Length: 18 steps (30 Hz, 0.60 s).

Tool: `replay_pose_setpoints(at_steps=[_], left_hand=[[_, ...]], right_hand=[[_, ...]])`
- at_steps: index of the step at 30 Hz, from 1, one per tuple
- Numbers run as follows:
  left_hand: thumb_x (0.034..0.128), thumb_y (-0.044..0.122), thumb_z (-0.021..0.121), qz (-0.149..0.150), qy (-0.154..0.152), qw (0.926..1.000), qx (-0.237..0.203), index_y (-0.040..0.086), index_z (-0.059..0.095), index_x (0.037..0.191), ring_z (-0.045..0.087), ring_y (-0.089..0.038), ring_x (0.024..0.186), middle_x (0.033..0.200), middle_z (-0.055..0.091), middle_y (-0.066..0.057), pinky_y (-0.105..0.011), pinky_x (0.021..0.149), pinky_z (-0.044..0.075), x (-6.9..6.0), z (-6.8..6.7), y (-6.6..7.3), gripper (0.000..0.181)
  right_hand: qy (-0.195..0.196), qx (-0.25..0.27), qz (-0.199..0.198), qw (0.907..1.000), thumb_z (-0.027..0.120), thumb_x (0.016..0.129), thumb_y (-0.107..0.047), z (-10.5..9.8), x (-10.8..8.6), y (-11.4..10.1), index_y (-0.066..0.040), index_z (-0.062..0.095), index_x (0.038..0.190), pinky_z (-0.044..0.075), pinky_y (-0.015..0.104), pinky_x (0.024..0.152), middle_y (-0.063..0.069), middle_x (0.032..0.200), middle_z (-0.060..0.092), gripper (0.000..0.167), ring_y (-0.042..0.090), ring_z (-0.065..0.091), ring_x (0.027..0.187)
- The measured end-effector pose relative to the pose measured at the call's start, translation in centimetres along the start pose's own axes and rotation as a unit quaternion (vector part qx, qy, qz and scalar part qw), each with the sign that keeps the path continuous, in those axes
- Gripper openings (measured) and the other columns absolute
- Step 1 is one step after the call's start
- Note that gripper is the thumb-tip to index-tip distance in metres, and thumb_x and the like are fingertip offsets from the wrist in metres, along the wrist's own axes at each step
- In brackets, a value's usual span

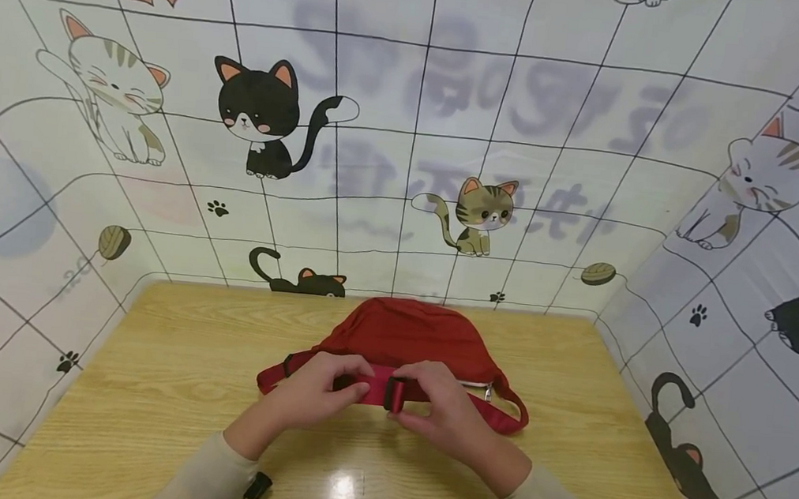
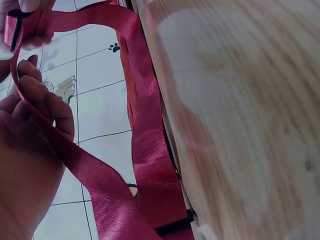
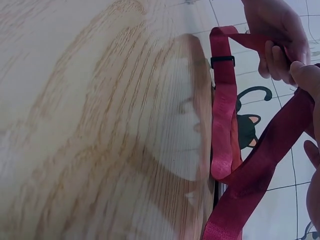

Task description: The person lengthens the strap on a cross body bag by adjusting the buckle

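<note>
A red waist bag (image 1: 415,334) lies on the table with its strap looped in front of it. My left hand (image 1: 315,393) pinches a stretch of red strap (image 1: 375,386) between thumb and fingers. To its right, my right hand (image 1: 448,411) grips the strap beside a black buckle (image 1: 389,393), with a fold of webbing at the buckle. In the left wrist view the strap (image 2: 82,167) runs past my left palm up to that buckle. A second black slider (image 3: 222,62) sits on a lower length of strap in the right wrist view.
The bag stands on a wood-grain table (image 1: 183,357), near its back edge. A zipper pull (image 1: 488,392) shows at the bag's right. Cat-print sheeting (image 1: 379,153) encloses the back and both sides. Black wrist straps (image 1: 257,487) show at my sleeves.
</note>
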<state>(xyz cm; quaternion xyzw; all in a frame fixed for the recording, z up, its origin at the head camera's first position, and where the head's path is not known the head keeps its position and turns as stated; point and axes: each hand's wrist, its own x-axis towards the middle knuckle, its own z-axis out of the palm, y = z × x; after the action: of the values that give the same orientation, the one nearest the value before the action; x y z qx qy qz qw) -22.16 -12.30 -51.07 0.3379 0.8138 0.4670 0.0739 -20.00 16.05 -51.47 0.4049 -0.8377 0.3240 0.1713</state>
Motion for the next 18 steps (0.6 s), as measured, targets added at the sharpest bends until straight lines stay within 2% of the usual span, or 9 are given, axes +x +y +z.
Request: replay_pose_setpoints(at_steps=[4, 6, 10, 13, 15, 18], left_hand=[[0.109, 0.012, 0.07, 0.02, 0.007, 0.9997, -0.006, 0.018, 0.074, 0.107, 0.056, -0.008, 0.071, 0.08, 0.061, 0.012, -0.026, 0.067, 0.049, -0.1, -0.1, -0.2, 0.008], [0.1089, 0.012, 0.07, 0.03, 0.005, 0.9995, -0.008, 0.018, 0.074, 0.105, 0.054, -0.007, 0.07, 0.078, 0.059, 0.013, -0.025, 0.066, 0.047, 0.1, 0.0, 0.0, 0.009], [0.1094, 0.014, 0.07, 0.034, -0.001, 0.9994, -0.007, 0.024, 0.073, 0.104, 0.052, -0.005, 0.067, 0.077, 0.057, 0.014, -0.023, 0.063, 0.043, 0.5, 0.5, 0.5, 0.012], [0.1103, 0.016, 0.069, 0.037, -0.008, 0.9992, -0.01, 0.027, 0.073, 0.107, 0.05, -0.004, 0.066, 0.077, 0.057, 0.014, -0.022, 0.062, 0.043, 0.7, 0.8, 0.8, 0.013], [0.1106, 0.016, 0.069, 0.038, -0.011, 0.9992, -0.005, 0.028, 0.073, 0.11, 0.051, -0.004, 0.067, 0.079, 0.059, 0.014, -0.023, 0.063, 0.045, 0.8, 0.8, 0.8, 0.013], [0.1096, 0.016, 0.069, 0.028, -0.01, 0.9995, 0.01, 0.031, 0.072, 0.117, 0.057, -0.006, 0.073, 0.087, 0.066, 0.015, -0.026, 0.069, 0.051, 0.6, 0.5, 0.7, 0.018]], right_hand=[[0.002, 0.009, 0.002, 1.0, 0.103, 0.078, -0.014, 0.1, 0.0, 0.1, -0.012, 0.069, 0.133, 0.058, 0.043, 0.099, -0.001, 0.127, 0.073, 0.065, 0.019, 0.066, 0.117], [-0.003, 0.02, 0.005, 0.9998, 0.103, 0.078, -0.014, 0.1, 0.0, 0.2, -0.014, 0.07, 0.134, 0.057, 0.043, 0.1, -0.003, 0.127, 0.073, 0.065, 0.017, 0.066, 0.117], [-0.012, 0.037, 0.007, 0.9992, 0.103, 0.078, -0.013, 0.3, 0.2, 0.1, -0.018, 0.07, 0.134, 0.055, 0.041, 0.103, -0.007, 0.128, 0.073, 0.066, 0.014, 0.065, 0.12], [-0.009, 0.029, -0.01, 0.9995, 0.103, 0.078, -0.013, 0.5, 0.3, 0.3, -0.018, 0.069, 0.136, 0.055, 0.041, 0.103, -0.006, 0.129, 0.073, 0.067, 0.014, 0.066, 0.12], [-0.003, 0.02, -0.025, 0.9995, 0.103, 0.078, -0.012, 0.6, 0.3, 0.3, -0.016, 0.068, 0.137, 0.055, 0.042, 0.102, -0.003, 0.129, 0.073, 0.069, 0.016, 0.067, 0.119], [0.004, 0.013, -0.025, 0.9996, 0.103, 0.078, -0.012, 0.4, 0.2, 0.3, -0.015, 0.068, 0.137, 0.056, 0.043, 0.1, -0.002, 0.129, 0.073, 0.069, 0.017, 0.066, 0.118]])
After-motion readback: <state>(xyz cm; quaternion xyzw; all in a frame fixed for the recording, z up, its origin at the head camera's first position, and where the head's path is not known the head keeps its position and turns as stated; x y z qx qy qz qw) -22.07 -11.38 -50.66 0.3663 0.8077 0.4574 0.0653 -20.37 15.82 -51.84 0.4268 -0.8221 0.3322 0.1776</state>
